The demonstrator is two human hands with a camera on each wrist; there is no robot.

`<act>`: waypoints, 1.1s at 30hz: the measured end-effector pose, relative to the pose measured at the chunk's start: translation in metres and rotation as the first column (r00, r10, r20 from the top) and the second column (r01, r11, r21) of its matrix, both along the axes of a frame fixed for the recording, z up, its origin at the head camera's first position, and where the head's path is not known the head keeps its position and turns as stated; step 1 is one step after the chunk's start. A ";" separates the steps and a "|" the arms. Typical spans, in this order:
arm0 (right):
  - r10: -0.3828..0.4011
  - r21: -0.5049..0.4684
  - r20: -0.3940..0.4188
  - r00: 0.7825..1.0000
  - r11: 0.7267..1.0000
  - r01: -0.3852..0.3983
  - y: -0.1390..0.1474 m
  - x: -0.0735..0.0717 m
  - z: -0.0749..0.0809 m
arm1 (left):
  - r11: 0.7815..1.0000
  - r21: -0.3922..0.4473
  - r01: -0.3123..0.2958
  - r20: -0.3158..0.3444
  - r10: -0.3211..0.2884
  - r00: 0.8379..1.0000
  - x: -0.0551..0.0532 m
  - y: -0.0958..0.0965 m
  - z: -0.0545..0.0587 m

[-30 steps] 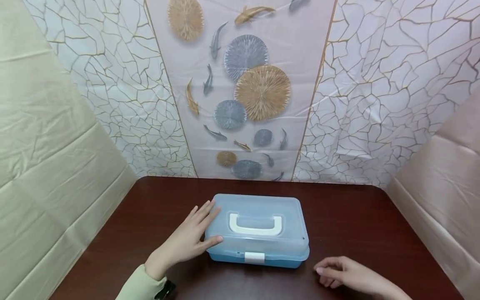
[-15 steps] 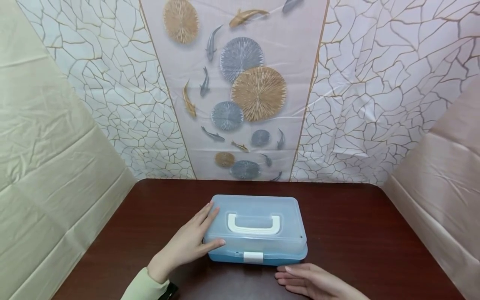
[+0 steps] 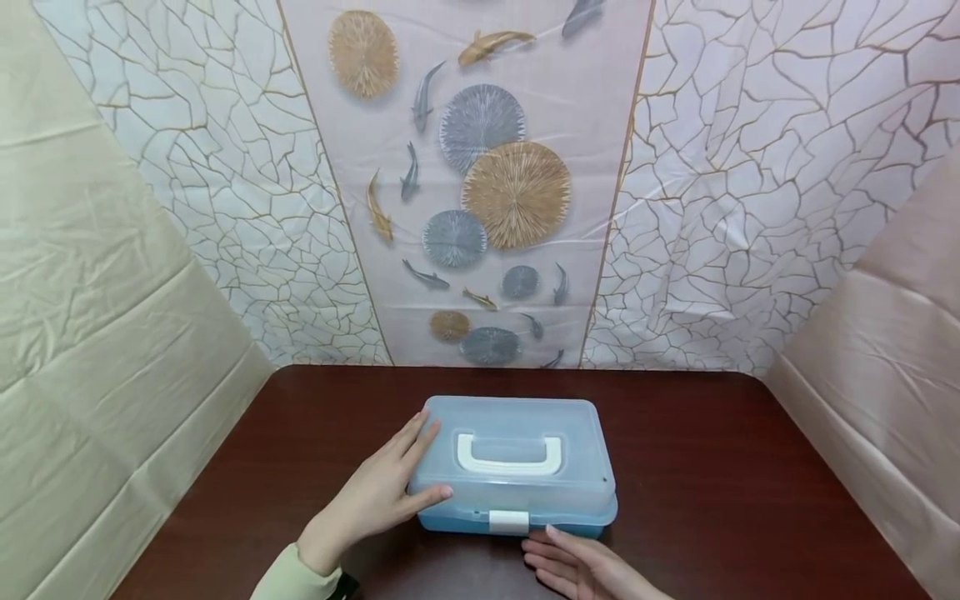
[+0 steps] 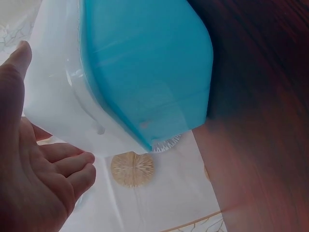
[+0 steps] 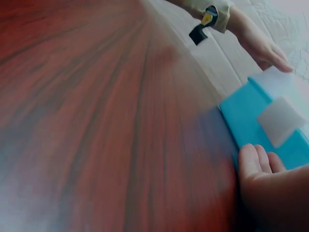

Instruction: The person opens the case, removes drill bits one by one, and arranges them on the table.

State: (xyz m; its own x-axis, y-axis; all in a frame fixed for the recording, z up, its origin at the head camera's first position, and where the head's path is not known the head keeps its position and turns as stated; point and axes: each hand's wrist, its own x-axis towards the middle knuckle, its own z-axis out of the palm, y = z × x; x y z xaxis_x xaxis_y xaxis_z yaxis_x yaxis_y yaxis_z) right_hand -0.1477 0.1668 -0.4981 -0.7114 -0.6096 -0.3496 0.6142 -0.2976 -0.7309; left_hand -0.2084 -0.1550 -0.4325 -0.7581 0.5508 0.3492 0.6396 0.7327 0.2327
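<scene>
A blue plastic storage box (image 3: 442, 523) with a translucent lid (image 3: 517, 417) stands on the table, lid down. On top lies a white carry handle (image 3: 510, 467), and a white latch (image 3: 508, 522) sits at the front middle. My left hand (image 3: 375, 492) rests on the lid's left end, fingers extended and thumb near the front edge. In the left wrist view, the box's blue end wall (image 4: 149, 67) shows beside that hand. My right hand (image 3: 585, 567) is at the lower front, just right of the latch, its fingers straight and the fingertips right at the blue wall.
The dark reddish-brown table (image 3: 720, 483) extends around the box. Patterned cloth (image 3: 517, 317) hangs behind its far edge, with pale fabric panels (image 3: 135, 375) rising on both sides. A black band (image 5: 199, 34) is on the left sleeve's cuff.
My right hand has moved left from beside the box to its front near the latch, its curled fingers straightening. The left hand stays on the lid's left end.
</scene>
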 end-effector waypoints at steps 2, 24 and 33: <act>-0.013 -0.007 0.015 1.000 1.000 0.013 -0.004 0.000 -0.001 | 1.000 -0.001 0.008 -0.019 -0.008 1.000 -0.001 0.001 -0.001; -0.055 -0.217 0.098 0.994 0.973 0.075 -0.028 -0.001 -0.011 | 1.000 0.017 0.012 -0.098 -0.011 0.995 -0.013 0.019 -0.004; -0.115 -0.174 0.050 0.992 0.977 0.122 -0.034 -0.002 -0.010 | 0.999 0.050 0.010 -0.112 -0.005 0.994 -0.015 0.027 -0.005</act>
State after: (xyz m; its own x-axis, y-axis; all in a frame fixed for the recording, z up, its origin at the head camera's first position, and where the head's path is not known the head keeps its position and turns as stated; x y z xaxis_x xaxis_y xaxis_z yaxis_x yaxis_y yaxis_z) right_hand -0.1500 0.1330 -0.5079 -0.7701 -0.5763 -0.2735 0.5942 -0.4922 -0.6361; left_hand -0.2237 -0.1278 -0.4379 -0.7087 0.5361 0.4585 0.6691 0.7169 0.1961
